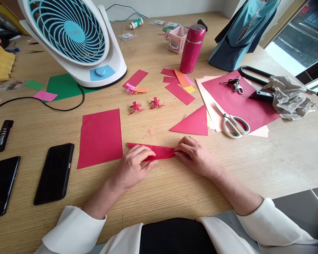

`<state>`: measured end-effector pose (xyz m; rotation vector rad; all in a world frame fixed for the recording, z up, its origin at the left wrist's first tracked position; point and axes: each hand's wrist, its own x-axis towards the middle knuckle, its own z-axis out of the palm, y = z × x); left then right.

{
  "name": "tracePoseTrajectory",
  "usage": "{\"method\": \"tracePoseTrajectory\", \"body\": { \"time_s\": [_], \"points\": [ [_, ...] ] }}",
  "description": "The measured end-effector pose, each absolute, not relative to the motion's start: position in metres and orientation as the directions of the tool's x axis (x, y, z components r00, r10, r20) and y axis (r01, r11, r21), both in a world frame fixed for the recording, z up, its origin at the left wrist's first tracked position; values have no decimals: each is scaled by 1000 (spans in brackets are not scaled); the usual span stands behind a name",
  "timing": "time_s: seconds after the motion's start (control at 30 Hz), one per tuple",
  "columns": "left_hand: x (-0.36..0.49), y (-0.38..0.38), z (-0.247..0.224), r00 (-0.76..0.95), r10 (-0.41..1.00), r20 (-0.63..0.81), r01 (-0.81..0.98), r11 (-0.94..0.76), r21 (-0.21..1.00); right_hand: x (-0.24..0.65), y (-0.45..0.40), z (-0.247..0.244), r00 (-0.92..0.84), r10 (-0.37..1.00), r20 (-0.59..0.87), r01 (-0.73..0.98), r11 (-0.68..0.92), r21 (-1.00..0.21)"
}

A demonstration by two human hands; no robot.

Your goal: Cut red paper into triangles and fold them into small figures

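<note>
A folded piece of red paper (163, 151) lies on the table between my two hands, long and narrow with a pointed left end. My left hand (135, 162) curls over its left part, fingers on top and thumb at the near edge. At the right end, my right hand (194, 155) pinches the paper between thumb and fingers. To the left lies a flat red sheet (100, 139). A red paper triangle (193, 123) rests beyond my right hand. Two small red folded-paper figures (135, 107) (156, 102) stand farther back.
White-handled scissors (231, 123) lie on stacked paper at the right, near keys (237, 84). A fan (76, 38) stands at the back left, a pink flask (193, 48) at the back. Two phones (54, 173) (2, 187) and a black marker (4, 135) occupy the left side.
</note>
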<state>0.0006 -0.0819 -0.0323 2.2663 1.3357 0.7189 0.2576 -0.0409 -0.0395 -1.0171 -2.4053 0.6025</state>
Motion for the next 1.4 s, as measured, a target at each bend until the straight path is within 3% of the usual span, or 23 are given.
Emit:
{"method": "tracePoseTrajectory", "body": {
  "time_s": [0.4, 0.67, 0.73, 0.87, 1.0, 1.2, 1.3, 1.4],
  "points": [
    [4, -63, -19, 364, 930, 55, 743, -326, 585, 251, -41, -37, -555, 813, 177, 608, 541, -580],
    [3, -51, -23, 342, 937, 72, 788, -327, 521, 251, -42, -42, -530, 819, 220, 601, 546, -584],
    [3, -51, -24, 345, 936, 73, 802, -334, 495, 252, -44, -43, -546, 795, 263, 604, 591, -535],
    [6, -55, -25, 338, 941, 21, 842, -312, 439, 254, -50, -44, -633, 678, 373, 608, 734, -303],
    [9, -56, -26, 326, 945, 4, 871, -302, 388, 252, -54, -42, -736, 561, 380, 542, 824, -165],
    [11, -57, -29, 323, 944, 73, 890, -329, 315, 251, -55, -44, -767, 551, 328, 528, 833, -165],
    [16, -68, -26, 317, 933, 174, 922, -346, 176, 251, -55, -45, -768, 551, 327, 525, 833, -172],
    [22, -85, -25, 434, 869, 238, 891, -453, 32, 250, -54, -46, -768, 552, 323, 527, 833, -169]
  ]
}}
